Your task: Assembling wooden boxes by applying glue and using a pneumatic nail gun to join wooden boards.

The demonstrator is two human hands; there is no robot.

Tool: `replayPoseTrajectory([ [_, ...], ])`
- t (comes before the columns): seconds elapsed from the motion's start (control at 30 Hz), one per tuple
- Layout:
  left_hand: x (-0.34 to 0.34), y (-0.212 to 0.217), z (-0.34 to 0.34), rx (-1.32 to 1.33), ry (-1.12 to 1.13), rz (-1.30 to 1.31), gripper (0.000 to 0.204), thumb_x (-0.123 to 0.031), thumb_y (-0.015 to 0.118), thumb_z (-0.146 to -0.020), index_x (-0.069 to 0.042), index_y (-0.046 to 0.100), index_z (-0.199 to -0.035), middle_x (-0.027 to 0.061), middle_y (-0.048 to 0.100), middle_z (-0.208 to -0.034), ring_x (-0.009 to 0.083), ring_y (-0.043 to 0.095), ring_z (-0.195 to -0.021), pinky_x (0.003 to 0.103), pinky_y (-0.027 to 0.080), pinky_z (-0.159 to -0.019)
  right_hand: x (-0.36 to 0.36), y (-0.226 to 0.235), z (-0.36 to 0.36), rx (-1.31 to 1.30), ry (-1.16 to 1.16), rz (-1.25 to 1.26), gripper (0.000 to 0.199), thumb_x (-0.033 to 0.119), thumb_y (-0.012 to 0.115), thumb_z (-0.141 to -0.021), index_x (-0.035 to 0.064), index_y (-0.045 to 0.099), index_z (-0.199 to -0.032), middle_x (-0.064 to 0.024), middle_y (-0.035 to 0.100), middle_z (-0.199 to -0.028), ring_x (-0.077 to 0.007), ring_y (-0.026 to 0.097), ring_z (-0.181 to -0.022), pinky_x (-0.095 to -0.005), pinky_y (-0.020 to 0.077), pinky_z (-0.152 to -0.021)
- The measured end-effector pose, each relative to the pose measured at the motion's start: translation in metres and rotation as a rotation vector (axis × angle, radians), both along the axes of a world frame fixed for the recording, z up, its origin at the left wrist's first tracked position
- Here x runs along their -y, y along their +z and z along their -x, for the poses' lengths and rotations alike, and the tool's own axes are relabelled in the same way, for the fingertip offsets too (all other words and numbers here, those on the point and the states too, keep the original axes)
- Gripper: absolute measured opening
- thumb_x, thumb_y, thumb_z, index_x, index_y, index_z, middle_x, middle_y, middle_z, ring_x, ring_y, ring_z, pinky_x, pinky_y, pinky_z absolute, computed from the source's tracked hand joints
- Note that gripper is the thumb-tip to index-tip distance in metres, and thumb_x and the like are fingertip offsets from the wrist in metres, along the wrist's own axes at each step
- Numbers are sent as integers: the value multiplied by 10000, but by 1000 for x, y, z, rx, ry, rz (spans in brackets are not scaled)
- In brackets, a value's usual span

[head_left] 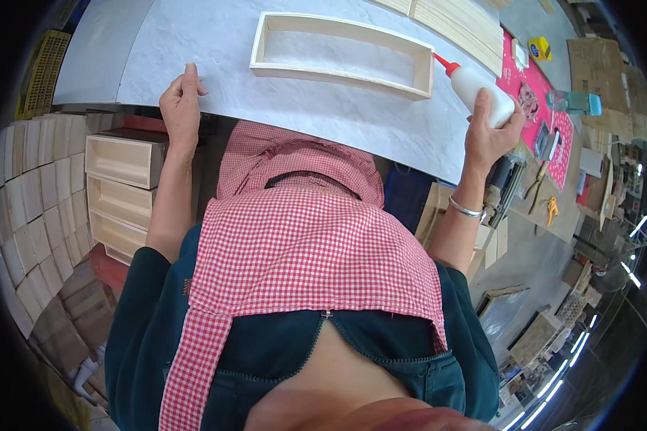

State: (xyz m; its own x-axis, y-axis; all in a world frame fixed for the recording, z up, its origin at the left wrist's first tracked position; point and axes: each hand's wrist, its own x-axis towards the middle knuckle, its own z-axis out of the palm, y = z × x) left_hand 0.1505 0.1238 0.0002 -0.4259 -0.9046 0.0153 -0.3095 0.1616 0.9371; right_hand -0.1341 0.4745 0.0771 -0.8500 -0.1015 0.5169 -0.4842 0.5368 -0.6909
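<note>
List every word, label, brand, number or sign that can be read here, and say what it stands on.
None reads clearly enough to quote.
Yellow package: printed patch, too small to read.
Dark green top: small orange marking, too small to read.
Cardboard box at right: any print is too blurred.
White bottle in the right hand: no lettering visible.

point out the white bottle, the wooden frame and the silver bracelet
White bottle (474,91): head view, on its body
Wooden frame (338,79): head view, on its long near wall
Silver bracelet (465,208): head view, on its band
</note>
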Motion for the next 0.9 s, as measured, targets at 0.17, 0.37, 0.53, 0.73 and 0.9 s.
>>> replayPoseTrajectory([
  [0.17, -2, 1, 2, -35, 2, 64, 515, -382, 573, -1035, -18, 609, -672, 0, 537, -652, 109, 497, -701, 233, 420, -743, -12, 8, -22, 6, -15, -45, 448, 256, 805, -853, -8, 579, -1135, -159, 657, -990, -237, 644, -842, -336, 546, -756],
  [0.37, -1, 3, 2, -70, -16, 41, 515, -388, 573, -1036, -26, 611, -670, 6, 541, -666, 123, 526, -755, 245, 419, -791, -28, 15, -51, 15, -24, -83, 428, 243, 799, -856, 1, 580, -1134, -156, 649, -979, -233, 643, -826, -333, 545, -739],
  [0.53, 0, 4, -7, -146, -6, 7, 415, -323, 605, -1023, -20, 632, -740, 1, 594, -718, 109, 533, -721, 230, 448, -761, -16, 22, -72, 137, 27, -11, 450, 252, 783, -869, 3, 556, -1168, -161, 637, -980, -236, 646, -804, -311, 553, -660],
  [0.73, 5, -6, -3, -287, -9, 7, 156, -144, 678, -961, 8, 706, -978, 44, 709, -946, 116, 625, -811, 228, 493, -814, 61, 9, -118, 472, 292, 254, 468, 271, 721, -921, -1, 501, -1232, -165, 594, -1021, -241, 642, -728, -286, 550, -554],
  [0.9, 7, -3, -11, -407, 21, -152, 207, -75, 690, -937, 30, 709, -1114, 82, 729, -1066, 126, 658, -860, 233, 512, -852, 119, -12, -131, 290, 519, 173, 465, 259, 740, -916, 14, 502, -1232, -165, 589, -1052, -255, 656, -804, -296, 568, -584],
])
